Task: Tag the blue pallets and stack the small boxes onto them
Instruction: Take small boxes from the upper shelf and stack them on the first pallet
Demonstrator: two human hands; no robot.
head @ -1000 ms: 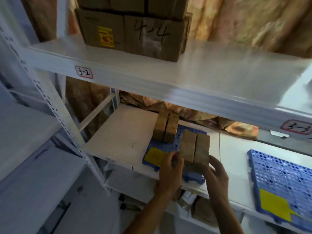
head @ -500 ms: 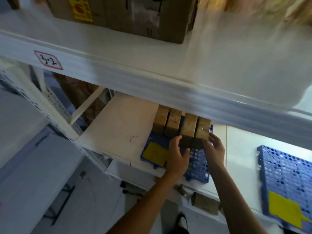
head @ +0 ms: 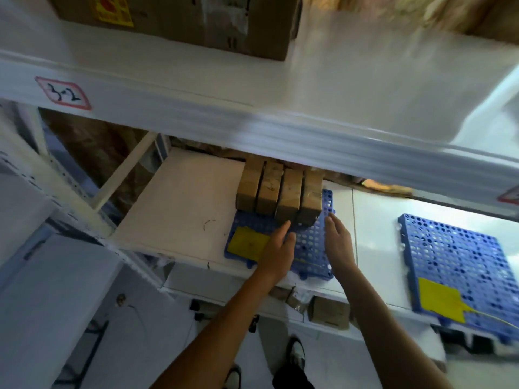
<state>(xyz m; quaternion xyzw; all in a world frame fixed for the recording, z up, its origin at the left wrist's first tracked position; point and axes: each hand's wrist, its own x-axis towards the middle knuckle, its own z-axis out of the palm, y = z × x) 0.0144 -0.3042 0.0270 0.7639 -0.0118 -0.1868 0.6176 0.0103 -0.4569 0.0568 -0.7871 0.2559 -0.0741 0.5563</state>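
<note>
Probably light and stiff, the boxes (head: 278, 192) want gripping by their sides; both hands' fingers (head: 283, 230) hover relaxed, holding nothing.

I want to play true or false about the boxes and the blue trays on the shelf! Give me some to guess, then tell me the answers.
1. Four small brown cardboard boxes stand side by side on the left blue perforated plastic pallet. True.
2. The right blue perforated plastic pallet carries boxes. False: it carries only a yellow tag.
3. The left hand grips a box. False: its fingers lie straight, holding nothing.
4. The right hand is empty. True.
5. The left pallet has a yellow tag. True.
</note>
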